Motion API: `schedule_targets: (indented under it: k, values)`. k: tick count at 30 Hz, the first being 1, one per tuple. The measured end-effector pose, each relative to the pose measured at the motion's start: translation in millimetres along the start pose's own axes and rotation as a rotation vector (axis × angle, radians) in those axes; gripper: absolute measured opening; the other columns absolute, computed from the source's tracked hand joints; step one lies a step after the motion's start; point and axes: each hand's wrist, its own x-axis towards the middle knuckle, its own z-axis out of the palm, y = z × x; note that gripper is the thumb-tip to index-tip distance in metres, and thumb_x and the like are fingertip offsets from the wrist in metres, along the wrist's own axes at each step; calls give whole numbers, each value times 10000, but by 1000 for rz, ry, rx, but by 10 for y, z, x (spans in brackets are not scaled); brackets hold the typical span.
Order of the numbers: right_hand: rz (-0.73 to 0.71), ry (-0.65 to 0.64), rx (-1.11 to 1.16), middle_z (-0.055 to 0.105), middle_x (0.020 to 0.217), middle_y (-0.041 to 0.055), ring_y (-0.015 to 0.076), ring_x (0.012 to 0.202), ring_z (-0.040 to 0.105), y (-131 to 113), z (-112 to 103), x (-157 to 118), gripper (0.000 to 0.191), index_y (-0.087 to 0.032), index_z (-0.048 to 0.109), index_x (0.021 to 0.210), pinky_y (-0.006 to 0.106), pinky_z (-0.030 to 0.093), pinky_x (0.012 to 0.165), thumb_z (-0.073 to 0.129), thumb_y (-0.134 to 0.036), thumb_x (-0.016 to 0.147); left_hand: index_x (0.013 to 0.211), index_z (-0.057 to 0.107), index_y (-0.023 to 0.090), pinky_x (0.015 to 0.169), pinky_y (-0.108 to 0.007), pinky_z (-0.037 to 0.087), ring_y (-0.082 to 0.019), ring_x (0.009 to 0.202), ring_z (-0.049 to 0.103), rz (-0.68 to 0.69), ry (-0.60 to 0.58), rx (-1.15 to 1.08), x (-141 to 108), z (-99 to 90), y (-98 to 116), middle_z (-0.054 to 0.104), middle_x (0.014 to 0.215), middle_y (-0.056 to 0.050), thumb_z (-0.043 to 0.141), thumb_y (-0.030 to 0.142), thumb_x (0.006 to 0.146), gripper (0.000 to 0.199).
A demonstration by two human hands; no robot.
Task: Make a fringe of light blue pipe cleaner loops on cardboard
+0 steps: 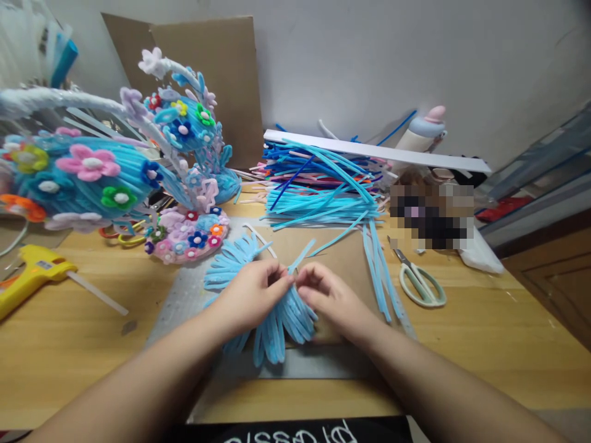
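A fan of light blue pipe cleaner loops spreads out under my hands, with more loops on the far left side. My left hand is closed, thumb and forefinger pinching the pipe cleaners at the middle of the fan. A short light blue pipe cleaner end sticks up between both hands. My right hand is curled beside it, thumb and forefinger together near the left fingertips; what lies between them is too small to make out. A thin dark wire seems to run near these fingers.
Brown cardboard lies on a grey mat. Behind is a pile of blue pipe cleaners; loose strips hang right. Scissors lie at right, a yellow glue gun at left. Flower-covered ornaments stand at left.
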Motion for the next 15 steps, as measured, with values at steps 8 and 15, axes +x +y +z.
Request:
schedule_targets:
  k: [8, 15]
  values:
    - [-136, 14, -642, 555, 673, -12, 108, 627, 495, -13, 9, -78, 105, -163, 564, 748, 230, 386, 599, 492, -206, 811, 684, 519, 171, 566, -241, 318, -142, 632, 506, 30, 40, 168, 17, 1, -18, 557, 648, 15, 468, 302, 835, 206]
    - [-87, -23, -619, 474, 587, -45, 82, 540, 433, 15, -6, -67, 155, -176, 480, 668, 207, 332, 506, 567, -258, 767, 679, 538, 168, 539, -238, 311, -144, 610, 514, -5, 40, 178, 20, 37, -10, 574, 636, 10, 493, 315, 806, 200]
